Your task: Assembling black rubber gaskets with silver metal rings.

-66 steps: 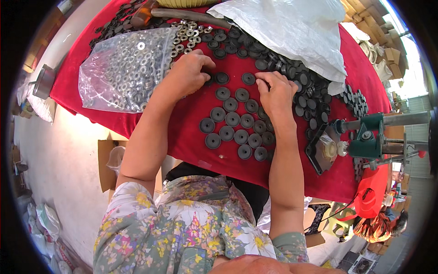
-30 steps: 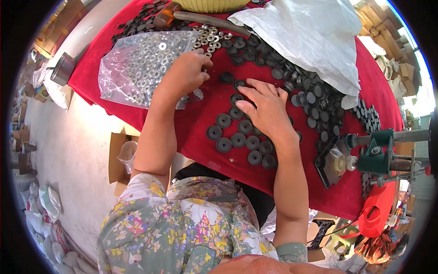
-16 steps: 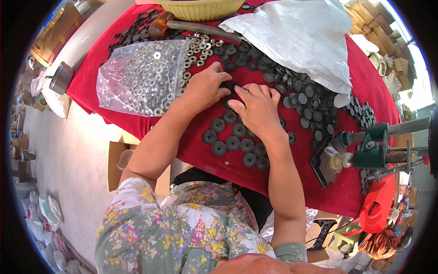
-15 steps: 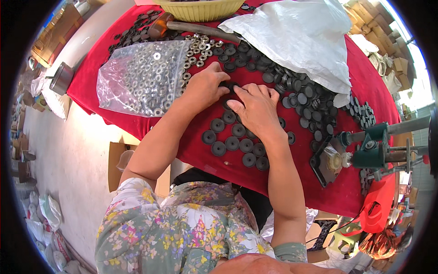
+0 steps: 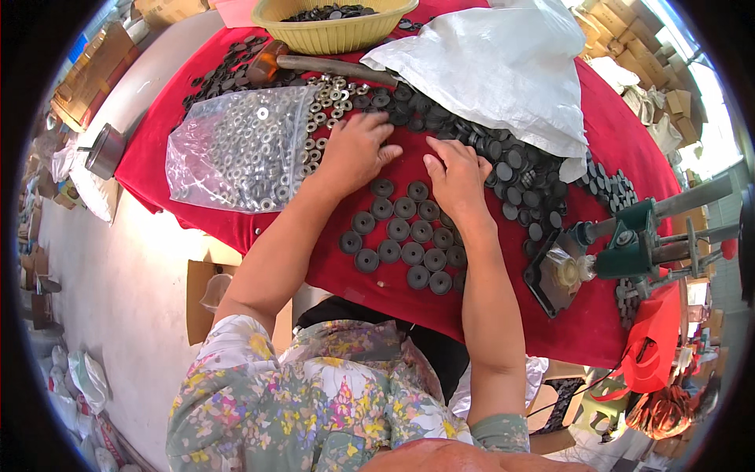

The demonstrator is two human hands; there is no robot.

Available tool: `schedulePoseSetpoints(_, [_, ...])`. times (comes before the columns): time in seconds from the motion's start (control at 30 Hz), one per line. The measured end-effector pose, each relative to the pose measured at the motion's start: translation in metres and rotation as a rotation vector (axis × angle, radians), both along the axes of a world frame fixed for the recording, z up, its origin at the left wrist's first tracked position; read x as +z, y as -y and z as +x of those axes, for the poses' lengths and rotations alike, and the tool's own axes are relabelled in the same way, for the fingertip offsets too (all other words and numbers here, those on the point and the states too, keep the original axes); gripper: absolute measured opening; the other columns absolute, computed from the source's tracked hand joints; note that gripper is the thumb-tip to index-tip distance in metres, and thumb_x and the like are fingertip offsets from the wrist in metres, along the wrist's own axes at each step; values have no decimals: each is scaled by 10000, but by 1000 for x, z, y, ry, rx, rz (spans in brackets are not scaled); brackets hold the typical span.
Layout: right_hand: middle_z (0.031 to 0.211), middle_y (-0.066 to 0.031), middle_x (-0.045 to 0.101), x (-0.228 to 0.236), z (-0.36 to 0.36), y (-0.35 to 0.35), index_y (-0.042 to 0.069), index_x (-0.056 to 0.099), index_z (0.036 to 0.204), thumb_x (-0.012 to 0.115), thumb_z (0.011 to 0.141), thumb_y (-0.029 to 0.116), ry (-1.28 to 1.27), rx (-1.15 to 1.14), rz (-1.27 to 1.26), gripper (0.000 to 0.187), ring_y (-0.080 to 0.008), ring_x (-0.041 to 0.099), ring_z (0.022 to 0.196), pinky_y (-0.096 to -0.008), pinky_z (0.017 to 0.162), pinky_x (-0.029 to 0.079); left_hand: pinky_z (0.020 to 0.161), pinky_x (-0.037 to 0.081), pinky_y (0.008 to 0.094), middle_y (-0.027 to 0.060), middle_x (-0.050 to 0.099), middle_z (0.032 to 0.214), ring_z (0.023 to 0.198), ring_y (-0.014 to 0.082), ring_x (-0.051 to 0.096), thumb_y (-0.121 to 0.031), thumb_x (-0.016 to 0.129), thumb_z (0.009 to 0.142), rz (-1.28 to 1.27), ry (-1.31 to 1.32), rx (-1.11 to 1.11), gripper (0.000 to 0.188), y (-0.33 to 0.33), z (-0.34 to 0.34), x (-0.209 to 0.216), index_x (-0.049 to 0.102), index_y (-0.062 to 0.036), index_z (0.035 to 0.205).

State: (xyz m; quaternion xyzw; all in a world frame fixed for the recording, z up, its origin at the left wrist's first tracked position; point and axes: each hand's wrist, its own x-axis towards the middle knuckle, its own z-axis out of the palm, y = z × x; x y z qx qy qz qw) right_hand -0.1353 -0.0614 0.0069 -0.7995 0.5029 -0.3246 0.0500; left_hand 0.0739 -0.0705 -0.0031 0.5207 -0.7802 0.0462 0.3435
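My left hand [image 5: 355, 153] hovers over the red cloth with its thumb apart from its fingers. Its fingertips are nearest the loose metal ring-shaped parts [image 5: 320, 119] and the edge of a heap of black round discs [image 5: 515, 160]. A short gap to the right is my right hand [image 5: 460, 185], fingers loosely bent and thumb apart, beside that heap. No part shows in either hand. Below them, black wheel-like discs [image 5: 411, 252] with central holes lie face up in loose rows; my right hand and forearm hide some at the right.
A clear plastic bag [image 5: 185, 153] of metal rings lies left. Behind are a hammer [image 5: 338, 68], a yellow basket [image 5: 334, 35] of black pieces and a white sack [image 5: 487, 63]. A green metal press [image 5: 629, 240] stands right on the red cloth [image 5: 370, 287].
My hands were close together at a dark piece; now they are apart with nothing visible between them. The whole view has shifted slightly, showing more of the basket.
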Motion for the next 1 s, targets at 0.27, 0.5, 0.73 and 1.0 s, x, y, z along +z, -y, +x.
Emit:
schedulePoseSetpoints(0.27, [1053, -80, 644, 2, 39, 40, 130, 687, 1192, 616, 914, 147, -237, 12, -48, 288, -268, 571, 1073, -472, 1005, 320, 1060, 387, 478, 109, 553, 1400, 1259, 313, 522, -412, 674, 887, 190, 175, 15, 526, -15, 5, -1, 637, -57, 1273])
schedulePoseSetpoints(0.5, [1035, -76, 643, 7, 48, 40, 132, 742, 1100, 606, 875, 124, -383, -2, -37, 263, -261, 562, 1069, -467, 1010, 308, 1085, 366, 491, 129, 553, 1388, 1283, 320, 504, -381, 722, 841, 182, 157, -3, 559, -23, 3, -1, 622, -36, 1269])
schedulePoseSetpoints(0.73, [999, -84, 676, 42, 51, 40, 150, 773, 987, 591, 888, 136, -382, 96, 240, 208, -266, 612, 1053, -470, 981, 334, 1097, 352, 488, 155, 568, 1356, 1280, 321, 508, -302, 757, 807, 229, 191, 52, 513, -30, 1, 15, 641, -26, 1224])
schedulePoseSetpoints(1.0, [1034, -71, 658, 11, 76, 71, 165, 777, 1028, 654, 837, 116, -427, -29, -14, 232, -236, 587, 1066, -440, 994, 314, 1098, 355, 485, 165, 579, 1342, 1295, 332, 500, -317, 767, 795, 183, 155, 27, 511, -29, 2, 1, 659, -12, 1191])
